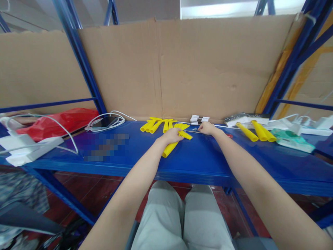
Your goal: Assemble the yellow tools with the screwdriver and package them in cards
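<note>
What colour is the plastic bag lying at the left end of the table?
The bag is red, seen in the head view.

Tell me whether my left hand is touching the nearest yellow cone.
Touching. The head view shows the left hand curled over the yellow cone, whose wide end sticks out below.

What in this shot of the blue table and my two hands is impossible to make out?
All in the head view:
- How the left hand meets the yellow pieces: its back hides the fingers.
- What the right hand touches: too small.
- Print on the black-and-white box: blurred.
- Inside the red bag: hidden by its plastic.
- Whatever lies under the pixelated patch.
</note>
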Tool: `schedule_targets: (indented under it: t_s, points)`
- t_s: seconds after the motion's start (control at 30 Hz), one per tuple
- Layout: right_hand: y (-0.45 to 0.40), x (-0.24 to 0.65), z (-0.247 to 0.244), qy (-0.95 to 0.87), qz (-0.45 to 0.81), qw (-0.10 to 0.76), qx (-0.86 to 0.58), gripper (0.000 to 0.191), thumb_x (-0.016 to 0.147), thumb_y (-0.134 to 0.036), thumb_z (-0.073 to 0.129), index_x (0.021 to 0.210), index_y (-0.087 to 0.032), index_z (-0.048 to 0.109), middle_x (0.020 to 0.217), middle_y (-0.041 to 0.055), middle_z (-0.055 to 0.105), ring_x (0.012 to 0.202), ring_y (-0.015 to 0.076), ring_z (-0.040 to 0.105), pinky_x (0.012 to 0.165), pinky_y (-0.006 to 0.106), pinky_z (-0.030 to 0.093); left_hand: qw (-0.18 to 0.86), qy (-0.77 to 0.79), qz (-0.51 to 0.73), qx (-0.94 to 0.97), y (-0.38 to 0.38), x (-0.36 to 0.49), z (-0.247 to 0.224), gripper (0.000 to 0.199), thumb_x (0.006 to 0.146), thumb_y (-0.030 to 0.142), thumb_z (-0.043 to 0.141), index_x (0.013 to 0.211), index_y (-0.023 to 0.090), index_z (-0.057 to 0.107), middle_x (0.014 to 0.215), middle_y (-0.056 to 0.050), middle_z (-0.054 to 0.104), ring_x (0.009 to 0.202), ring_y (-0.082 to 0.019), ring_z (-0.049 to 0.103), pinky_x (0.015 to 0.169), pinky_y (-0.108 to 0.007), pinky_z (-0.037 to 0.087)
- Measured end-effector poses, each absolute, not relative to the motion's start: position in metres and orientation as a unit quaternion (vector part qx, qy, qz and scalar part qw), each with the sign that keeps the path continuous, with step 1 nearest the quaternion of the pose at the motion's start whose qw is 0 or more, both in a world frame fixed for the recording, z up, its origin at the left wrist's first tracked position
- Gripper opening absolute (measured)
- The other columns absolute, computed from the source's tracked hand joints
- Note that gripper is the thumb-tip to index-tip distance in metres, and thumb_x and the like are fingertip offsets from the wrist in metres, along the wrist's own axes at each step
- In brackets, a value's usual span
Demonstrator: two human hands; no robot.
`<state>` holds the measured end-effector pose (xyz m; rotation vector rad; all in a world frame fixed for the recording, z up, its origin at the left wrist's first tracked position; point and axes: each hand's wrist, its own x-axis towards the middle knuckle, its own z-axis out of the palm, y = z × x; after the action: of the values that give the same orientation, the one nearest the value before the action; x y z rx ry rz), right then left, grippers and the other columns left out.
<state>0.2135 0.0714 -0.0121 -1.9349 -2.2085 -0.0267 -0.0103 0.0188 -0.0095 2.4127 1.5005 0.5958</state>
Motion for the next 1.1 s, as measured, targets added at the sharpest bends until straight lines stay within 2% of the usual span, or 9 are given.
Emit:
schedule_targets:
  t_s: [0.2, 0.37, 0.77, 1.1]
  points:
    - [0.077, 0.212, -0.014, -0.736, 0.021, 0.130, -0.664, 0.023, 0.077, -0.018, 0.061, 0.093, -0.015, 0.078, 0.093, 0.0075, 0.076, 0.084, 0.0187, 0.069, 0.077, 0.022, 0.050, 0.112, 0.515, 0.200, 0.826, 0.020, -0.011, -0.011, 0.041, 0.078, 0.024, 0.064, 0.118, 0.016, 0.066, 0.095, -0.006, 0.071, 0.094, -0.024, 0.065, 0.087, -0.031, 0.048]
    - [0.079, 0.210, -0.015, -0.727, 0.048, 0.144, -0.670, 0.018, 0.075, -0.017, 0.066, 0.088, -0.014, 0.077, 0.088, 0.0053, 0.076, 0.076, 0.0169, 0.068, 0.066, 0.019, 0.050, 0.116, 0.513, 0.202, 0.826, 0.020, -0.010, -0.011, 0.040, 0.077, 0.024, 0.064, 0.117, 0.017, 0.067, 0.093, -0.005, 0.071, 0.095, -0.024, 0.064, 0.087, -0.031, 0.048]
    - [0.084, 0.210, -0.019, -0.720, 0.026, 0.122, -0.683, 0.017, 0.077, -0.021, 0.065, 0.087, -0.014, 0.077, 0.083, 0.0075, 0.074, 0.076, 0.0192, 0.068, 0.071, 0.023, 0.051, 0.129, 0.511, 0.197, 0.826, 0.019, -0.010, -0.010, 0.042, 0.079, 0.023, 0.063, 0.119, 0.015, 0.065, 0.095, -0.008, 0.069, 0.095, -0.025, 0.064, 0.087, -0.032, 0.047]
    - [0.074, 0.205, -0.012, -0.734, 0.034, 0.187, -0.652, 0.015, 0.078, -0.014, 0.060, 0.084, -0.012, 0.073, 0.086, 0.0073, 0.073, 0.076, 0.0160, 0.065, 0.070, 0.021, 0.048, 0.111, 0.519, 0.195, 0.825, 0.023, -0.010, -0.013, 0.049, 0.078, 0.026, 0.064, 0.126, 0.014, 0.061, 0.098, -0.007, 0.070, 0.094, -0.023, 0.065, 0.085, -0.030, 0.048]
